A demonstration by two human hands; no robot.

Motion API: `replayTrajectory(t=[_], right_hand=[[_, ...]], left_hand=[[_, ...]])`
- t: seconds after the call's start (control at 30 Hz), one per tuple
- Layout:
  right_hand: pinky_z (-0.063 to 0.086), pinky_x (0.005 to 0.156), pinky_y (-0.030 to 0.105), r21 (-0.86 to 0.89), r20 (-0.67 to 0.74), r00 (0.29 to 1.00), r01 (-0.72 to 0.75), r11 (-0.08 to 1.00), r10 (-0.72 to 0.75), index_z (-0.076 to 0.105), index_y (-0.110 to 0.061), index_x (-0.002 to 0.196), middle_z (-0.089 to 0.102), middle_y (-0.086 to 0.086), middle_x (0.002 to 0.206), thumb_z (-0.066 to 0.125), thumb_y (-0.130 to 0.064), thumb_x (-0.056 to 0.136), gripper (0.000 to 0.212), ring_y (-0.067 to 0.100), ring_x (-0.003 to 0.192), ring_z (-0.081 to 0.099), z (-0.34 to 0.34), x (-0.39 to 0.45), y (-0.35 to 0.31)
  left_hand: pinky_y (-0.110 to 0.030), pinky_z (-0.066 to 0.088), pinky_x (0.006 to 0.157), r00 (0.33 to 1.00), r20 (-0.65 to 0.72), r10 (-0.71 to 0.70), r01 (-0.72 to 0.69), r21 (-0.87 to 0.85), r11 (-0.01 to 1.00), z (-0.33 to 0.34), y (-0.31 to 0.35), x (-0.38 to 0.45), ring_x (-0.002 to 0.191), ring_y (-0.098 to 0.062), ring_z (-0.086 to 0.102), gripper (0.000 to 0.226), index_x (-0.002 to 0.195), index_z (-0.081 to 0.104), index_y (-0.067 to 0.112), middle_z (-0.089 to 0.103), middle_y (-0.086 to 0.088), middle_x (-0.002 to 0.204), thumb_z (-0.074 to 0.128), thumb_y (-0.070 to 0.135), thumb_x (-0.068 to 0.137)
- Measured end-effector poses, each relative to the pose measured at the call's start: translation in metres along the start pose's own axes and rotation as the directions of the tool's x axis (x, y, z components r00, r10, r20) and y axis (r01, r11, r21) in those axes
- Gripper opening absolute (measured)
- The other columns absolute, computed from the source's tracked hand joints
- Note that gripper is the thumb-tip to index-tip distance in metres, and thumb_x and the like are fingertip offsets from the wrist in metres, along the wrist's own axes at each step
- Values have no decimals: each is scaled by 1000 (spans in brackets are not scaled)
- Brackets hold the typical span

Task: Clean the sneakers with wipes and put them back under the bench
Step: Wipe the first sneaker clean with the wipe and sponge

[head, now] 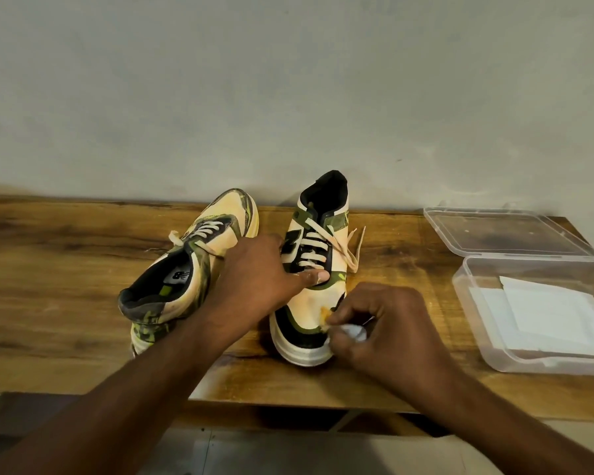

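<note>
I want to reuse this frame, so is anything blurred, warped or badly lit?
Head view: wide-angle bending curves the bench edge; soft warm light, mild shadows; the right hand and wipe look slightly smeared; the clear box shows faint glare.

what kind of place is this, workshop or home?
Probably a home entryway or similar, not a workshop: a low wooden bench against a plain plastered wall, tiled floor below, two sneakers being wiped on it.
</note>
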State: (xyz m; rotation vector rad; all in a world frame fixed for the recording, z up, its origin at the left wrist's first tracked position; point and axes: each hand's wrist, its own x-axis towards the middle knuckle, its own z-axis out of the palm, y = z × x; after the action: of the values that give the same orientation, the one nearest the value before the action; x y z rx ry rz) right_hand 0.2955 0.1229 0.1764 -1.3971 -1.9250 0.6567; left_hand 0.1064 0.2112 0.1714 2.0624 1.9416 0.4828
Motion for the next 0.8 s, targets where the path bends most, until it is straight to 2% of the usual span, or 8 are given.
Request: replayTrajectory(t=[0.1, 0.2, 0.3, 0.5, 0.67, 0.8], right_hand=[[56, 64, 15, -4, -49, 993, -108, 994, 108, 79, -28, 78, 71, -19, 78, 92, -11, 71, 22, -1, 77, 68, -8, 7, 9], [53, 60, 16, -15, -15, 1000, 13, 1000, -13, 78, -27, 77, 69, -17, 79, 88, -10, 70, 21, 4, 73, 67, 5, -7, -10], [53, 58, 26, -50, 47, 992, 122, 991, -119, 77, -24, 78, 66, -15, 79, 82, -10, 69, 17, 5, 71, 65, 14, -16, -22], [54, 62, 17, -62, -85, 996, -11, 998, 6, 80, -27, 80, 69, -19, 79, 90, -10, 69, 23, 1, 75, 67, -3, 2, -1], [52, 62, 20, -88, 69, 984, 171, 981, -165, 78, -25, 84, 64, -17, 84, 82, -10, 72, 19, 2, 73, 63, 24, -19, -26], [54, 64, 21, -92, -48, 997, 51, 994, -56, 81, -26, 85, 68, -17, 83, 87, -10, 71, 22, 3, 76, 66, 7, 1, -7]], left_hand=[[-25, 33, 58, 1000, -3, 0, 0, -14, 1000, 0, 1, -2, 80, -11, 57, 68, 112, 70, 29, 76, 8, 102, 73, 83, 70], [-27, 40, 71, 1000, -4, 3, -3, -23, 1000, 1, 0, 0, 95, -15, 69, 69, 113, 71, 29, 76, 8, 106, 75, 82, 69], [-27, 41, 74, 1000, 3, 2, -2, -23, 1000, 2, 0, 1, 99, -17, 70, 70, 113, 70, 29, 76, 8, 106, 75, 83, 68], [-28, 41, 74, 1000, 1, -8, 8, 1, 1000, 4, 0, 1, 103, -19, 69, 74, 116, 69, 28, 75, 7, 109, 73, 85, 68], [-29, 46, 79, 1000, 15, -21, 21, -20, 1000, 4, -1, 2, 108, -19, 69, 77, 120, 68, 28, 75, 6, 114, 75, 83, 67], [-28, 46, 78, 1000, 6, -21, 21, -27, 999, 4, -1, 1, 107, -19, 69, 78, 122, 68, 29, 76, 7, 114, 74, 84, 67]])
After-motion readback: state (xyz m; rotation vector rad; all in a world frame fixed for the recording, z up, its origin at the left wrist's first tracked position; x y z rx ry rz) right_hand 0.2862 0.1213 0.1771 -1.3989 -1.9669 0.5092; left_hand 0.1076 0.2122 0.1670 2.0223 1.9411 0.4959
